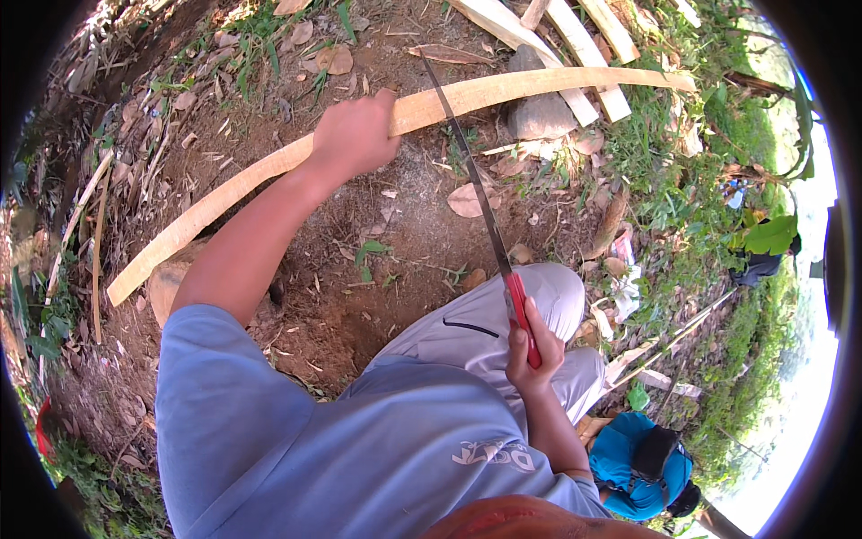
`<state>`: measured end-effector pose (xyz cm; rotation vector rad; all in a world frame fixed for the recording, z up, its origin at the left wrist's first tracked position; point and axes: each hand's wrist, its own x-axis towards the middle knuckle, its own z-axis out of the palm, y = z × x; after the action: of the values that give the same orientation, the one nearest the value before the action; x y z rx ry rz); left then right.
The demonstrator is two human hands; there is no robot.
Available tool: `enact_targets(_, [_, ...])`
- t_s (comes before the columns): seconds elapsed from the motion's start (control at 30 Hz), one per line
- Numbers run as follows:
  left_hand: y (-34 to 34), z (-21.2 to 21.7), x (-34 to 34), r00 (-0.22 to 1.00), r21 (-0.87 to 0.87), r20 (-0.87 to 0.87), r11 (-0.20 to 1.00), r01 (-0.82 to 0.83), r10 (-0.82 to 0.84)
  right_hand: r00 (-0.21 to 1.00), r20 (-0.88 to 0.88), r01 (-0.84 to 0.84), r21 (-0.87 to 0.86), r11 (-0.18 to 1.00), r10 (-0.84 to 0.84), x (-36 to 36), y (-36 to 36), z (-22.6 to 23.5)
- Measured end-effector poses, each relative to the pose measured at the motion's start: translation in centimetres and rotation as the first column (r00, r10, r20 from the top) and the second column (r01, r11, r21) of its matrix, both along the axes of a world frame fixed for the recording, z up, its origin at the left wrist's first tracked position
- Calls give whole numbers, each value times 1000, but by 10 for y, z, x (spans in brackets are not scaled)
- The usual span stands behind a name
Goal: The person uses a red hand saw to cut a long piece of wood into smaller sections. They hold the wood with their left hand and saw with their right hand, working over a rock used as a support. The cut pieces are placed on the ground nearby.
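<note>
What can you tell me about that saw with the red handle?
The saw is a hand saw with a long, thin, dark metal blade and a red handle. The right hand wraps around the handle, near the person's bent knee. The blade runs up and to the left from there, over bare soil and dry leaves, and crosses a long pale wooden strip that the left hand holds down. The blade seems to rest on the strip just right of that hand. Its teeth are too small to make out.
</note>
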<state>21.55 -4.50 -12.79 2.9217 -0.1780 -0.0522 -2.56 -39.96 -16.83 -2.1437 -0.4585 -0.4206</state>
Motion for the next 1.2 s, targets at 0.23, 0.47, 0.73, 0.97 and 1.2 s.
enact_targets(0.23, [-3,6,6,1000,16,20,1000,22,-22,998,61,-31,263,964,15,165,112,1])
enact_targets(0.47, [-2,4,4,999,-8,-44,1000,10,-10,997,-78,35,309,950,-11,129,88,-16])
enact_targets(0.73, [2,0,7,996,-44,-87,999,-19,15,997,-63,36,-31,999,-37,-48,-12,-4])
enact_targets(0.97, [-1,4,2,999,13,-32,1000,-22,23,996,-86,-7,-92,996,-1,-7,11,43])
enact_targets(1.2, [-5,0,2,1000,20,-15,1000,-5,5,995,-96,10,252,968,15,175,123,47])
